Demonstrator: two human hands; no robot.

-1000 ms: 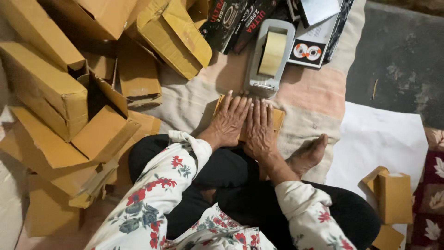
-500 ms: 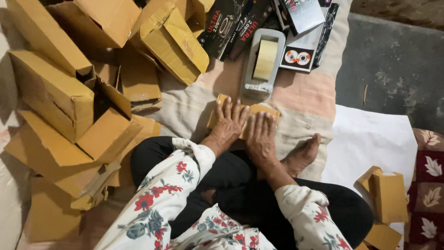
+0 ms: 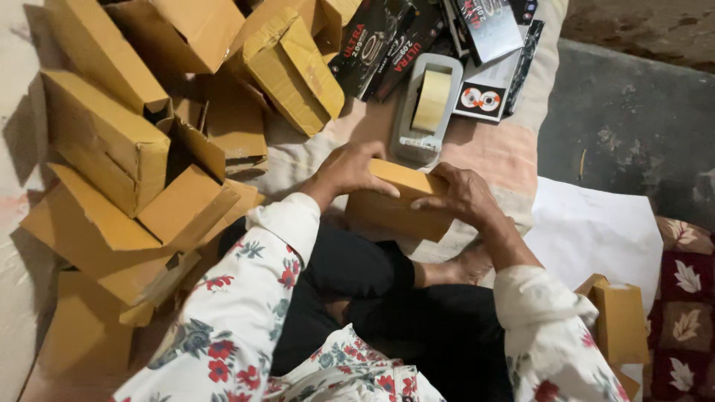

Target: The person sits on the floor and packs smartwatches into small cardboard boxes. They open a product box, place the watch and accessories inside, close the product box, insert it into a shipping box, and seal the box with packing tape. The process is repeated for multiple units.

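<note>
So a small cardboard box (image 3: 398, 201) is being held up off the lap, just in front of the crossed legs and right below the tape dispenser (image 3: 424, 112). It's gripped at both ends: the left hand (image 3: 350, 170) is wrapped over the left end with fingers curled across the top edge, and the right hand (image 3: 462, 195) is clamped over the right end, so both hands are closed on it. Looks like the folding or closing stage, with the box probably needing to be turned or pressed shut, and the dispenser is within easy reach. Room is tight on the left, where the pile of boxes (image 3: 134, 156) is stacked close; more open space is found to the right, over the white sheet (image 3: 596, 231).
</note>
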